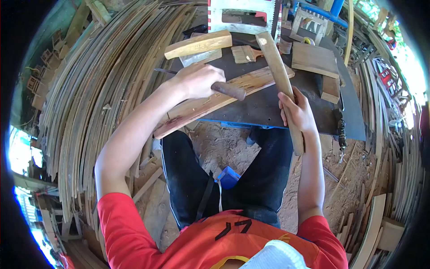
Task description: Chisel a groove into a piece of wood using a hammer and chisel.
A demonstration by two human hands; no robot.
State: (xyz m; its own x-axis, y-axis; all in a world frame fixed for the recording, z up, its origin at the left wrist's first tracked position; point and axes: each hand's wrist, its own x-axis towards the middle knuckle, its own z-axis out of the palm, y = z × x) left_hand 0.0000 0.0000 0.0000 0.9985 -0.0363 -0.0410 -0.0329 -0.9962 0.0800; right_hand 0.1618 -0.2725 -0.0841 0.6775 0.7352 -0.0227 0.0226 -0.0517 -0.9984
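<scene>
The left hand (198, 81) grips a chisel (230, 90) over a plank (192, 110) at upper centre; the right hand (299, 112), near the plank's right end, clasps a wooden bar (277, 67). Dark print (246, 225) marks the orange shirt (268, 232).

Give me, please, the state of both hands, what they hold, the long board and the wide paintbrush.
Left hand: closed around the dark-handled tool.
Right hand: closed around the wooden bar.
Dark-handled tool: held, blade pointing left.
Wooden bar: held aslant.
Long board: on the table, left end overhanging.
Wide paintbrush: lying flat, bristles left.
</scene>
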